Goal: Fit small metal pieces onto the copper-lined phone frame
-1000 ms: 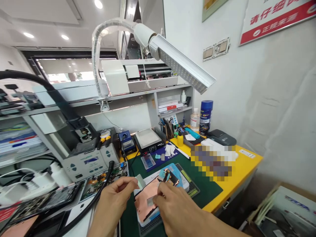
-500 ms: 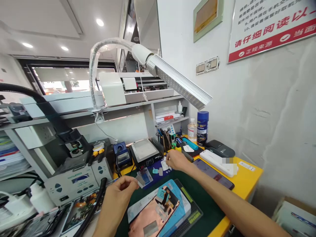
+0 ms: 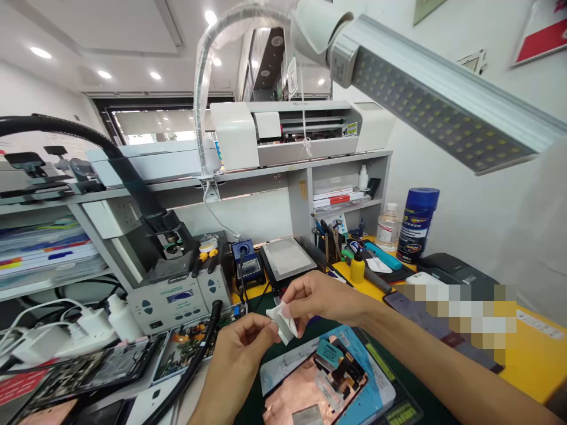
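Note:
Above the green mat, my two hands meet over a small crumpled white wipe point(image 3: 290, 323). My right hand point(image 3: 325, 301) pinches the wipe between thumb and fingers. From the left, my left hand point(image 3: 241, 354) is closed with its fingertips on a small thin greyish piece point(image 3: 281, 332), which the wipe partly covers. Just below lies a phone screen assembly point(image 3: 305, 386), its copper-coloured back facing up, with dark flex parts and a teal sticker point(image 3: 330, 352) at its upper end. It rests on a blue-and-white box point(image 3: 381, 392).
A grey soldering station point(image 3: 177, 304) stands left, its black hose point(image 3: 201, 348) crossing the bench. Opened phones point(image 3: 119, 366) lie at the lower left. A heating plate point(image 3: 287, 258) sits behind the hands, a yellow bottle point(image 3: 357, 267) to the right. A lamp point(image 3: 443, 100) hangs overhead.
My right hand has brought the white wipe from the blue pad back toward my left hand. The wipe now meets the thin piece in my left hand. The view has shifted closer and rightward.

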Motion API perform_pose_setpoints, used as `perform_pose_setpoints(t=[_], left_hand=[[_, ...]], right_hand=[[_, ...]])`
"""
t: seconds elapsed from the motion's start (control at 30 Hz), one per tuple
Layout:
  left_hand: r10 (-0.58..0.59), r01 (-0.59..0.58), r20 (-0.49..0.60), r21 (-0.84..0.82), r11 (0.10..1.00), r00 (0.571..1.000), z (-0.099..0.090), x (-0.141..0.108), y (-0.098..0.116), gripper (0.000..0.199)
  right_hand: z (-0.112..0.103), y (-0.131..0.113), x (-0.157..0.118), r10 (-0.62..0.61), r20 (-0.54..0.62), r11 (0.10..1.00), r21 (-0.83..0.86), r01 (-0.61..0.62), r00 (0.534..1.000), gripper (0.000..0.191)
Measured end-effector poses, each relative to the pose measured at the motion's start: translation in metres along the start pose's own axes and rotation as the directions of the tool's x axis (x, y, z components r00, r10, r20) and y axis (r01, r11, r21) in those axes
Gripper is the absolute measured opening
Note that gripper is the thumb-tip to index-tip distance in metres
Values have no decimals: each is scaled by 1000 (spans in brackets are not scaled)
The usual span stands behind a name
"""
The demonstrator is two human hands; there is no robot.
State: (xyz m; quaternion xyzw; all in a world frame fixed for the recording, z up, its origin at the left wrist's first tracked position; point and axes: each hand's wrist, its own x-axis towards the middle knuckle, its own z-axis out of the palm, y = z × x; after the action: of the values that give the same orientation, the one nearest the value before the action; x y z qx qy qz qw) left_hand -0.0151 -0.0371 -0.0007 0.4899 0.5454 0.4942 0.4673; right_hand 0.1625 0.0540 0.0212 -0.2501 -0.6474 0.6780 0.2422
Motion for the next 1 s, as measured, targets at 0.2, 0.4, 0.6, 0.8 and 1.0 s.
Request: perform_pose_setpoints(t=[0.2,0.4,0.6,0.8,1.0], left_hand=[[-17,18,12,-102,995,1000,1,-5,5,37],[-17,16,-7,-135,991,1000,0,-10,8,36],[11,-18,-41,-172,985,999,1,-13,8,37],[59,-63,-46,-83,995,997,0,-14,7,35],[173,-167,-28,140,976,985,-6,-12,7,33]], right_hand=[[0,2,-6,25,108,975,215,-48,994,29],[-1,7,-3,51,98,955,285,-77,994,20],[4,7,-2,56,83,945,318,-79,995,21],[10,1,-5,35,151,984,165,-60,988,25],[27,3,-8,-93,-35,982,-169,85,995,27]])
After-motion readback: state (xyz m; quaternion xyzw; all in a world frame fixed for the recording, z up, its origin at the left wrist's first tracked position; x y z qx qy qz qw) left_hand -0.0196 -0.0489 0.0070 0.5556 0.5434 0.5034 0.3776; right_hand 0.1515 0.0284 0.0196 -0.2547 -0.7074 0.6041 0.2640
